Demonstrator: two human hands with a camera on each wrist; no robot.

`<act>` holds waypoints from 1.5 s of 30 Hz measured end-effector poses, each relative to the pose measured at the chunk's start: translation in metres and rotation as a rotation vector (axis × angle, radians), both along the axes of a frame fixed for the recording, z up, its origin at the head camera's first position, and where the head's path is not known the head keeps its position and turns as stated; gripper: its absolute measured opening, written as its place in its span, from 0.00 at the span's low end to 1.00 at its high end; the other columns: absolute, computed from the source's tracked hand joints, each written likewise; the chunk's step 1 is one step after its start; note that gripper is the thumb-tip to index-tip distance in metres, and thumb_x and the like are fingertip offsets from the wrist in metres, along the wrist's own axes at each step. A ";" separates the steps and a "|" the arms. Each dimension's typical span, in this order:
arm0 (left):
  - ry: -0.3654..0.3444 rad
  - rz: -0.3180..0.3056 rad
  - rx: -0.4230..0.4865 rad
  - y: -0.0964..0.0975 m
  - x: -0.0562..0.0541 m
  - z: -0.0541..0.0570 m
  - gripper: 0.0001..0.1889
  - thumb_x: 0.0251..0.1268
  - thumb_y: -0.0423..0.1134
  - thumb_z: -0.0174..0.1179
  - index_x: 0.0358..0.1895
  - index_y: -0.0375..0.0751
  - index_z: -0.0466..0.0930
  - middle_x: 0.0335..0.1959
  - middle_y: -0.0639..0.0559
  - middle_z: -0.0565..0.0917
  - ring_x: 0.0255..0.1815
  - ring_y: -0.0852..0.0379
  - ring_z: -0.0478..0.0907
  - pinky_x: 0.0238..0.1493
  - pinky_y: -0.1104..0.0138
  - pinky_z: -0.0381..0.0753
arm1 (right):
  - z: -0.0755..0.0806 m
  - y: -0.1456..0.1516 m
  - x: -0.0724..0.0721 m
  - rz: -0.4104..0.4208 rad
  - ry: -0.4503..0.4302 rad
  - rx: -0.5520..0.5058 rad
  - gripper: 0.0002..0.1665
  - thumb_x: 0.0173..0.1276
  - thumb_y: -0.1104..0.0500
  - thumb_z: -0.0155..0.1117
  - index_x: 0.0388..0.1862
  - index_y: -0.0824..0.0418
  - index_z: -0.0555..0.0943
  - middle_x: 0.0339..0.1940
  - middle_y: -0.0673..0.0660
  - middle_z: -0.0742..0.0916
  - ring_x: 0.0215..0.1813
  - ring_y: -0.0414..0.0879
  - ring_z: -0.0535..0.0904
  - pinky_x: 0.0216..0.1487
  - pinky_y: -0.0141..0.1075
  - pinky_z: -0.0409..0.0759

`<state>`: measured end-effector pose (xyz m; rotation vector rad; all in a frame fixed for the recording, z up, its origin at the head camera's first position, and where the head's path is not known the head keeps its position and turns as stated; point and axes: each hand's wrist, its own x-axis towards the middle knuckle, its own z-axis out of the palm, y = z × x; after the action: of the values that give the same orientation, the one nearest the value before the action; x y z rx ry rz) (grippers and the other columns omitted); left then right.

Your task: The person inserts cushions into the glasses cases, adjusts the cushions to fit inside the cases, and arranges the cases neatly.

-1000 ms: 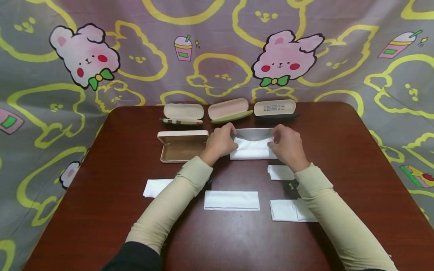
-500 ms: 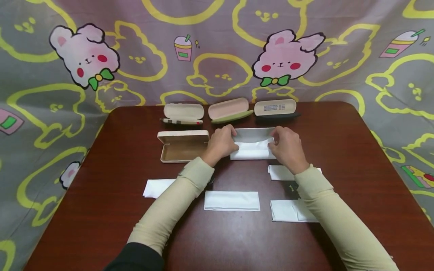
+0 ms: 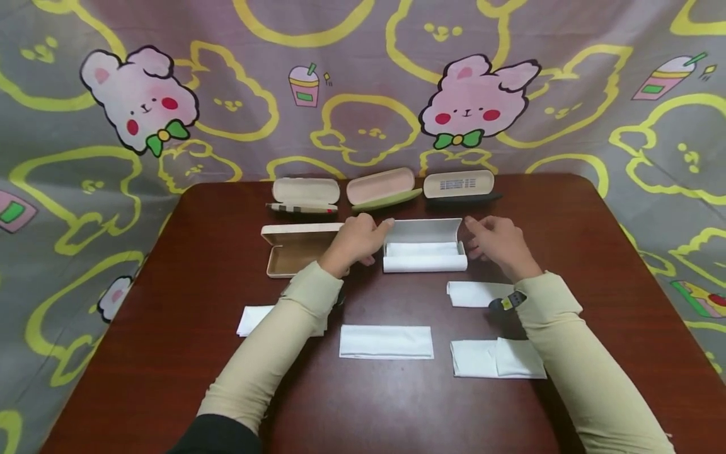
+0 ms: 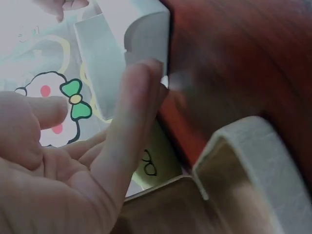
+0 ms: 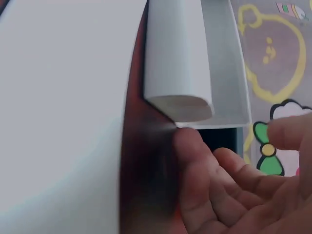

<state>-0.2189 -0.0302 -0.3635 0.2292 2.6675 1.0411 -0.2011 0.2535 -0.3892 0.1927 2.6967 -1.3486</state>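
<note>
In the head view an open white glasses case (image 3: 425, 264) stands with its lid raised, a folded white cloth (image 3: 422, 250) lying inside. My left hand (image 3: 355, 242) is just left of it, fingers extended and holding nothing. It overlaps the right end of an open cream glasses case (image 3: 302, 252) with a brown lining. To the right of the white case, my right hand (image 3: 500, 244) has its fingers loosely bent around nothing. In the right wrist view, those fingertips are right by the end of the white case (image 5: 178, 58).
Along the back stand three more open glasses cases: a plaid one (image 3: 305, 195), a green one (image 3: 382, 189) and a black one (image 3: 460, 189). Folded white cloths, including one at front middle (image 3: 386, 342) and one at front right (image 3: 499, 359), lie on the brown table (image 3: 397, 410).
Both hands have let go of the white case and cloth and moved apart, left hand leftward, right hand rightward. The cloth now lies lower inside the case.
</note>
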 end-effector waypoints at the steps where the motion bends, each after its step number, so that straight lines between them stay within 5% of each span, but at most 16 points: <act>1: -0.030 0.000 0.011 0.000 0.000 0.000 0.30 0.78 0.58 0.48 0.29 0.33 0.79 0.26 0.40 0.82 0.19 0.49 0.85 0.26 0.61 0.84 | 0.000 0.001 0.000 0.014 -0.044 -0.035 0.37 0.77 0.35 0.50 0.57 0.69 0.76 0.40 0.66 0.87 0.36 0.52 0.87 0.38 0.42 0.83; 3: -0.092 -0.009 0.015 0.000 0.001 0.001 0.31 0.75 0.60 0.53 0.51 0.29 0.78 0.39 0.36 0.83 0.22 0.48 0.86 0.27 0.60 0.85 | 0.000 0.003 0.000 0.050 -0.102 -0.094 0.39 0.78 0.36 0.49 0.64 0.70 0.72 0.44 0.69 0.86 0.37 0.53 0.87 0.40 0.43 0.85; 5: -0.135 -0.041 -0.006 0.000 0.002 0.001 0.39 0.69 0.60 0.62 0.71 0.33 0.64 0.43 0.36 0.83 0.25 0.48 0.86 0.30 0.61 0.84 | 0.000 0.005 0.000 0.112 -0.129 -0.117 0.39 0.78 0.39 0.53 0.72 0.67 0.66 0.47 0.69 0.85 0.38 0.53 0.86 0.41 0.43 0.85; 7: -0.152 -0.074 -0.031 0.001 0.003 0.001 0.52 0.60 0.57 0.71 0.80 0.42 0.49 0.43 0.39 0.84 0.27 0.49 0.86 0.37 0.61 0.83 | 0.001 0.007 0.002 0.184 -0.133 -0.110 0.41 0.76 0.42 0.58 0.78 0.62 0.60 0.48 0.68 0.84 0.39 0.54 0.86 0.41 0.43 0.84; 9: -0.129 -0.117 -0.083 0.002 0.003 0.001 0.59 0.53 0.54 0.77 0.81 0.45 0.46 0.35 0.42 0.86 0.28 0.49 0.86 0.45 0.61 0.80 | 0.002 0.007 0.003 0.251 -0.120 -0.083 0.46 0.74 0.45 0.64 0.81 0.57 0.54 0.45 0.66 0.85 0.38 0.54 0.85 0.42 0.44 0.83; 14: -0.042 -0.160 -0.136 0.002 0.003 -0.001 0.62 0.43 0.45 0.84 0.80 0.46 0.51 0.30 0.49 0.86 0.40 0.52 0.83 0.58 0.60 0.74 | 0.004 0.010 0.003 0.348 -0.096 -0.038 0.55 0.66 0.51 0.73 0.83 0.53 0.51 0.38 0.63 0.84 0.37 0.56 0.83 0.42 0.46 0.82; 23: 0.010 -0.155 -0.053 -0.003 0.003 -0.013 0.60 0.33 0.27 0.85 0.76 0.44 0.59 0.30 0.47 0.86 0.32 0.55 0.82 0.42 0.63 0.80 | -0.003 0.012 0.004 0.377 -0.089 -0.090 0.65 0.52 0.69 0.81 0.82 0.54 0.53 0.44 0.66 0.84 0.42 0.55 0.83 0.42 0.39 0.82; 31: 0.090 -0.149 -0.021 0.000 0.003 -0.019 0.47 0.33 0.27 0.85 0.64 0.44 0.70 0.26 0.50 0.83 0.31 0.54 0.80 0.40 0.62 0.79 | -0.004 0.015 0.006 0.320 -0.043 -0.012 0.53 0.52 0.70 0.81 0.73 0.51 0.65 0.43 0.63 0.84 0.41 0.55 0.83 0.40 0.42 0.81; 45: 0.138 -0.166 -0.039 -0.001 0.010 -0.020 0.29 0.37 0.29 0.84 0.46 0.42 0.80 0.28 0.50 0.83 0.33 0.54 0.80 0.39 0.62 0.79 | -0.003 0.009 0.019 0.343 0.064 0.104 0.27 0.57 0.69 0.78 0.54 0.58 0.77 0.46 0.62 0.86 0.44 0.53 0.85 0.43 0.45 0.82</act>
<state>-0.2090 -0.0312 -0.3833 0.5229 2.7309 0.9531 -0.1819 0.2622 -0.3925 -0.2966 2.6903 -1.1329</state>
